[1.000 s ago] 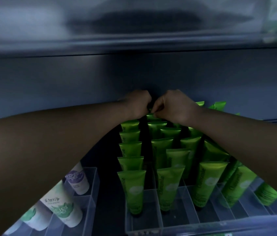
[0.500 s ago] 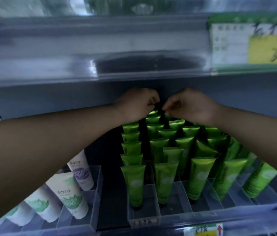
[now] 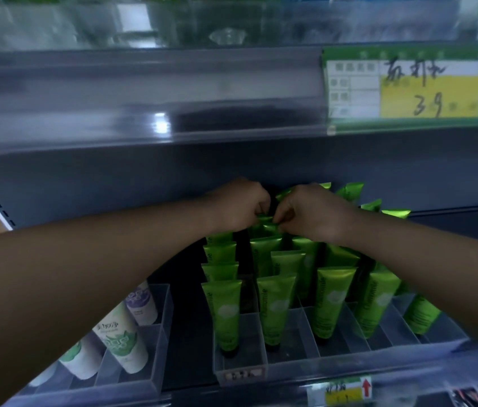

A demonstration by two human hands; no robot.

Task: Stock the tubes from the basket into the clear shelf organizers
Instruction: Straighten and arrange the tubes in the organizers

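Observation:
Several green tubes (image 3: 276, 306) stand cap-down in rows inside a clear shelf organizer (image 3: 299, 368) on the dark shelf. Both my arms reach deep to the back of the rows. My left hand (image 3: 240, 207) and my right hand (image 3: 311, 212) sit side by side with fingers curled, and both pinch the crimped top of a green tube (image 3: 265, 221) near the back of the second row. The basket is out of view.
A second clear organizer (image 3: 161, 342) at the lower left holds white tubes with green and purple labels. The upper shelf edge (image 3: 143, 118) hangs low over my hands and carries a yellow price tag (image 3: 417, 89). A smaller price tag (image 3: 346, 392) sits on the front rail.
The view has tilted upward, bringing the upper shelf and its price tag into sight. My hands stay at the back of the rows, close together again on a tube top.

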